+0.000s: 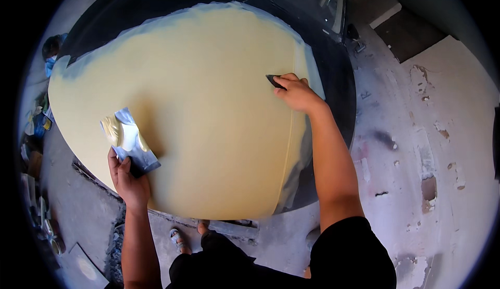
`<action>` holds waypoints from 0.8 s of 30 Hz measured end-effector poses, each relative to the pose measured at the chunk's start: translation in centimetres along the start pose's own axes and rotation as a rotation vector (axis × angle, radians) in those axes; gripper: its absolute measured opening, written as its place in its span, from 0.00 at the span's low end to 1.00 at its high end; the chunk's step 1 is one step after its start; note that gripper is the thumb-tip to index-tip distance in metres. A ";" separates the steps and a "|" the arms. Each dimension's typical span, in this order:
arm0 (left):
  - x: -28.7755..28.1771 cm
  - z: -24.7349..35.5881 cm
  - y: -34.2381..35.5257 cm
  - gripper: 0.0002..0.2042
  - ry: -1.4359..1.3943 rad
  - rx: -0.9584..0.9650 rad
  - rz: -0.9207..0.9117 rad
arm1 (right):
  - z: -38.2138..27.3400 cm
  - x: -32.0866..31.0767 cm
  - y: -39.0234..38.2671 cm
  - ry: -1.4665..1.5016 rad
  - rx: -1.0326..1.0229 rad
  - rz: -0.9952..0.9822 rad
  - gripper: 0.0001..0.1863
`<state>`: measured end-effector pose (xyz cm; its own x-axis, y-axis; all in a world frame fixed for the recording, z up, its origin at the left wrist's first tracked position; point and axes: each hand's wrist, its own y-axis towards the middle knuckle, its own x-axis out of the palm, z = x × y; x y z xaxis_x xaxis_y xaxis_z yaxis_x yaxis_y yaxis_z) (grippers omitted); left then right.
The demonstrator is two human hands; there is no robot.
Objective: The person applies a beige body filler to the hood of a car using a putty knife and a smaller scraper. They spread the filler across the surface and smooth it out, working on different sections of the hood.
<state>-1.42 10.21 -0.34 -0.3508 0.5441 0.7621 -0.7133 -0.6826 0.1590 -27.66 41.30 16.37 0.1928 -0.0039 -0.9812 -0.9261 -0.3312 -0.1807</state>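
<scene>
My left hand grips a flat palette with pale yellow paste on it, held above the left part of a car panel. The panel is coated pale cream, with grey-blue edges inside black paintwork. My right hand has a small dark spreader between curled fingers, at the panel's right part beside a raised lengthwise line; whether the blade touches the surface I cannot tell.
Black car body borders the panel at top and right. A patchy pale wall or floor lies to the right. Mixed clutter lines the far left, with a sheet at lower left. My sandalled feet are below the panel.
</scene>
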 end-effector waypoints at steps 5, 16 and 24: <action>-0.6 0.0 0.4 0.22 0.024 -0.021 -0.005 | -2.9 1.9 -7.5 -0.033 0.017 -0.002 0.25; 1.1 0.7 0.6 0.21 0.016 -0.083 0.046 | -5.7 10.0 -22.6 -0.073 -0.089 0.218 0.24; 1.2 0.9 0.7 0.20 0.063 -0.095 0.021 | -7.6 16.8 -30.1 -0.035 -0.077 0.354 0.26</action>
<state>-1.79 9.92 1.29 -0.4019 0.5619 0.7230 -0.7586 -0.6465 0.0808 5.91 44.03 5.83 -0.1483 -0.0994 -0.9839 -0.9061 -0.3850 0.1754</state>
